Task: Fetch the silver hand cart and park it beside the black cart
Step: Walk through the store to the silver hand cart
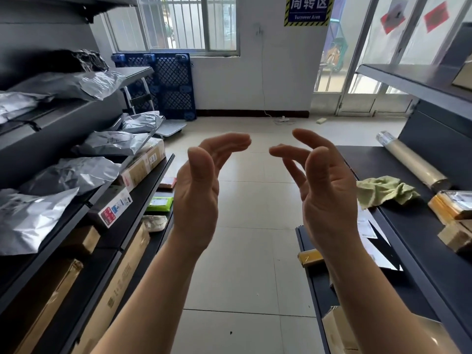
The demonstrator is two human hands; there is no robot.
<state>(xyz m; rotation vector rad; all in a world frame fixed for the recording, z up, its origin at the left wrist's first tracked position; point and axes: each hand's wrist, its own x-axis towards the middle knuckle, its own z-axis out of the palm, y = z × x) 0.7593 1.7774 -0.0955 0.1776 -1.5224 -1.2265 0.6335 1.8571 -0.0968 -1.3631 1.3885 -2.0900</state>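
Observation:
The silver hand cart stands on the floor at the far left, past the end of the left shelf; its grey platform and part of its silver handle frame show, the rest is hidden by parcels. No black cart is in view. My left hand and my right hand are raised in front of me over the aisle, palms facing each other. Their fingers are loosely curved and hold nothing. Both hands are well short of the cart.
Dark shelves line both sides of a tiled aisle. Silver mailer bags and cardboard boxes fill the left shelf. A green cloth and a paper roll lie on the right shelf. A blue pallet leans on the far wall.

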